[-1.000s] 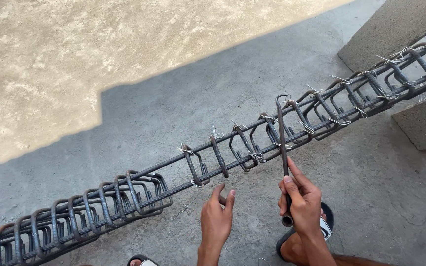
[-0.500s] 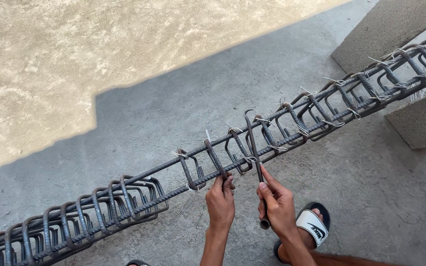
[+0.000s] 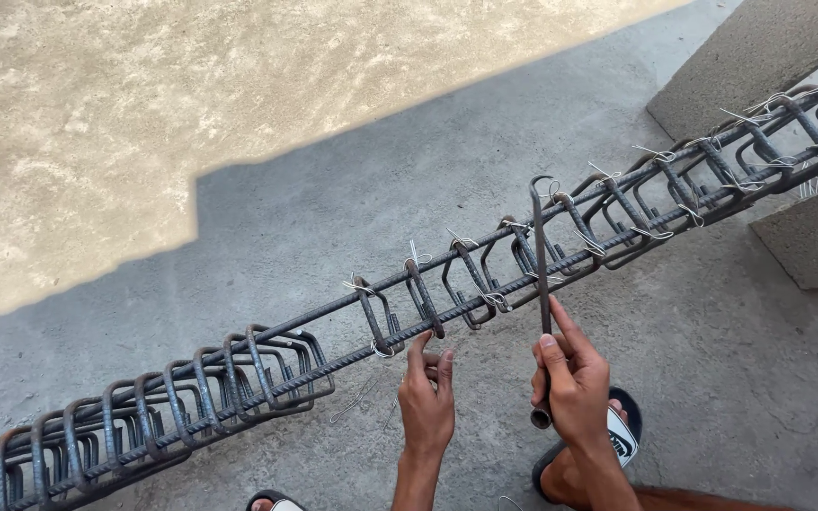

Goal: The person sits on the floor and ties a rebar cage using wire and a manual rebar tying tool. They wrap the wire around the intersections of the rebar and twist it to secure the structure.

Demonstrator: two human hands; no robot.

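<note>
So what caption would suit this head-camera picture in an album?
Left hand touching a rebar cage over concrete floor, right hand gripping a hooked metal tool.

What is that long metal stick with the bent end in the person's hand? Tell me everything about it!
The hooked tool is a thin, dark metal rod, dull and a bit rusty-looking. Its top end curls into a small hook, and its bottom end is a thicker round handle that pokes out below the fist. The right hand grips it low down, holding it almost upright. The hook end reaches up over the long rebar cage, beside its wire-tied loops. Whether the hook touches the cage cannot be told.
</note>
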